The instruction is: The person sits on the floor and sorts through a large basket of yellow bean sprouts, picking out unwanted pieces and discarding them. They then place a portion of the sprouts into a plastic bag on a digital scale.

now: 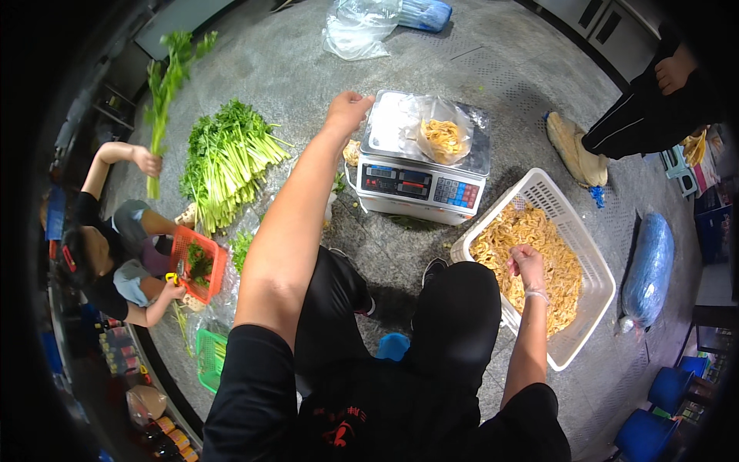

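Note:
An electronic price scale [421,185] stands on the floor before me. A clear plastic bag [465,115] with yellow-brown food strips [442,136] rests on its metal pan. My left hand [348,111] is by the pan's upper left edge, fingers bent; whether it touches the pan or pinches anything is unclear. To the right, a white plastic basket [583,323] holds a heap of similar strips [548,231]. Over that heap is my right hand [526,264], in what looks like a thin clear glove, fingertips drawn together. Anything within its grip is hidden.
At left, a person holds celery [156,115] and yellow-handled scissors [173,278] near a red basket [216,260]. Celery bunches [231,167] lie alongside. Filled sacks [574,147] and a blue bundle [648,268] lie right, near another person's leg [623,127].

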Tool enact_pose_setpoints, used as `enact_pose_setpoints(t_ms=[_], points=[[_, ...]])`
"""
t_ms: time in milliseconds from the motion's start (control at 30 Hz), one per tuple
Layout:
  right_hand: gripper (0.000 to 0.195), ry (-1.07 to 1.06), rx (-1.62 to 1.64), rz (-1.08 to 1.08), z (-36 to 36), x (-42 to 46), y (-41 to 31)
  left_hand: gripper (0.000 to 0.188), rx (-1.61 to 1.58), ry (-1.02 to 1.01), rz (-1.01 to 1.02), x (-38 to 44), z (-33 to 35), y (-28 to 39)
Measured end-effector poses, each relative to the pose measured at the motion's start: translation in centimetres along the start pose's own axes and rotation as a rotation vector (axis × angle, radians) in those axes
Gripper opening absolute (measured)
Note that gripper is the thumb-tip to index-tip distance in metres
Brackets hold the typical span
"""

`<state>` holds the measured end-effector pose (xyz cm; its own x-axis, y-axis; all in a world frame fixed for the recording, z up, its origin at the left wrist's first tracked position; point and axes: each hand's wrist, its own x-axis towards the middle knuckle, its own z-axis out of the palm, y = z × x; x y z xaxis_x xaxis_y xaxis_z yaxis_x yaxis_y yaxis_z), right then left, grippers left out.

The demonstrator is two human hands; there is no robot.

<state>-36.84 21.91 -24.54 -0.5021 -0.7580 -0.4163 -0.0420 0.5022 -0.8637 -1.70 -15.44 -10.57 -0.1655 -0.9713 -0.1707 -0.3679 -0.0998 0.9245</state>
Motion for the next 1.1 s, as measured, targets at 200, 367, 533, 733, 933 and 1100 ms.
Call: enact_pose_setpoints(t_ms=[200,367,533,733,933,1100], points=[[0.014,-0.045,0.050,-0.093,1.9,1.2,-3.6,0.035,-0.025,0.032,-0.051,0.3,-0.7,-1.3],[0.013,-0.068,-0.020,-0.066,2.8,1.1,-4.2,0.022,-0.075,0.095,-0.080,1.6,-2.8,-3.2],[0.018,0.060,-0.304,0.159,0.2,1.8,4.7,0.015,-0.042,0.180,-0.229,3.1,-5.2,-6.9],[0.027,0.138,-0.240,0.015,1.1,3.3,0.4,0.020,0.073,0.097,-0.143,4.6,-3.8,-6.8],[0.019,-0.108,-0.086,-0.522,12.2,1.6,-23.2,0.042,-0.026,-0.219,0.080,1.9,1.4,-1.5],[0.022,-0.048,-0.898,-0.906,18.7,10.9,-25.5,0.039,0.329,-0.036,0.319,1.4,6.0,0.8]])
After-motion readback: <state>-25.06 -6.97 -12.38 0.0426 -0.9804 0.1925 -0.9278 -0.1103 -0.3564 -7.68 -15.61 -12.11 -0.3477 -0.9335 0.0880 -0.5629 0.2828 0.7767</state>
